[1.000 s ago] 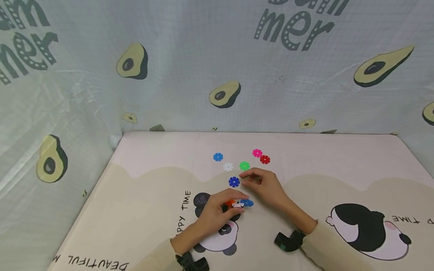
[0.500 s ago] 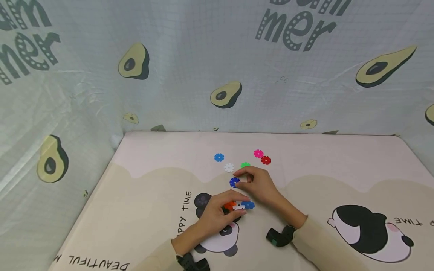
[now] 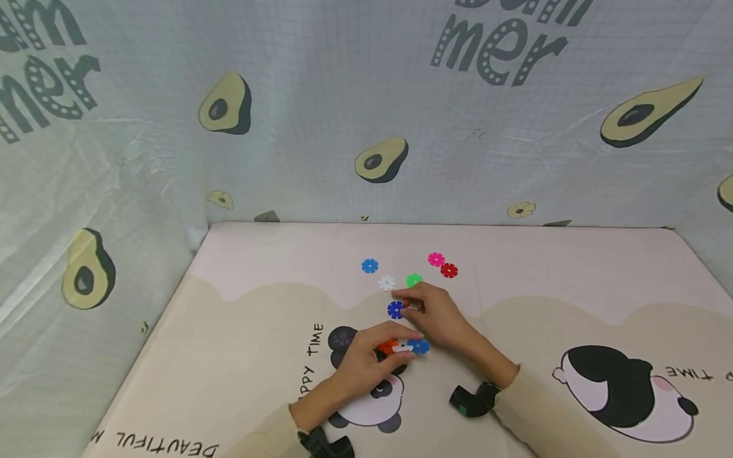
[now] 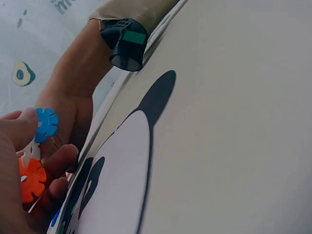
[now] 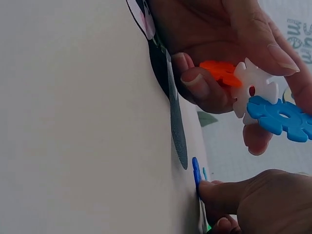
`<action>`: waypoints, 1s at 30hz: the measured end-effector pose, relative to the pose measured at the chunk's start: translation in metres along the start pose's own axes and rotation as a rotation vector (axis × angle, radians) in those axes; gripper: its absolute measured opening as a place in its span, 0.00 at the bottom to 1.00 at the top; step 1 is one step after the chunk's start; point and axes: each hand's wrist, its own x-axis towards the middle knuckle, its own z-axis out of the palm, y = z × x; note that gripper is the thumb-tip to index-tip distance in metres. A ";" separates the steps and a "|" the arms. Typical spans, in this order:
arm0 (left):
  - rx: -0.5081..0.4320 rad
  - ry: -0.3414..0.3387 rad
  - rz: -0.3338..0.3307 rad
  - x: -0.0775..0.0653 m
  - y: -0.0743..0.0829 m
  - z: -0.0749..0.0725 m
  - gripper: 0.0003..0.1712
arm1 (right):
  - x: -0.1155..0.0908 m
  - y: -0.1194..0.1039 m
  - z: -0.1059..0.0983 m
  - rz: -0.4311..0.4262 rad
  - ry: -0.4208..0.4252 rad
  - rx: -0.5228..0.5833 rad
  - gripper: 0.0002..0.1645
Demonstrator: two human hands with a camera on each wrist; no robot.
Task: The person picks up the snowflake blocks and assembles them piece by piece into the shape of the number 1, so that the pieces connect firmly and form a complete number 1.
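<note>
My left hand holds a short chain of joined notched snowflake discs between thumb and fingers. The chain has an orange disc, a white disc and a light blue disc, the blue one jutting out past the fingertips. My right hand reaches to a dark blue disc lying on the table. Its thumb tip meets the disc's right edge, while the index finger extends just beyond the far edge, with a gap between the two fingertips.
Farther back on the table lie a white disc, a green disc, another light blue disc, a pink disc and a red disc. A avocado-print sheet hangs behind the table.
My right hand has moved left to the dark blue disc, its thumb now at that disc's edge. The left hand keeps its hold on the chain, nearly still.
</note>
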 end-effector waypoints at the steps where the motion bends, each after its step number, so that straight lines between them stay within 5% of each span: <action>1: 0.000 0.000 -0.003 0.000 0.000 0.000 0.16 | 0.000 0.000 0.000 0.005 -0.005 0.004 0.18; 17: -0.012 0.020 -0.018 0.000 0.002 0.000 0.16 | 0.001 -0.004 0.006 0.065 -0.003 -0.091 0.17; 22: -0.013 0.058 -0.023 0.001 0.004 0.000 0.18 | -0.002 -0.004 0.004 0.023 -0.015 -0.100 0.16; 30: -0.005 0.114 0.008 0.012 0.035 -0.005 0.18 | -0.005 0.001 0.005 -0.028 0.056 -0.065 0.17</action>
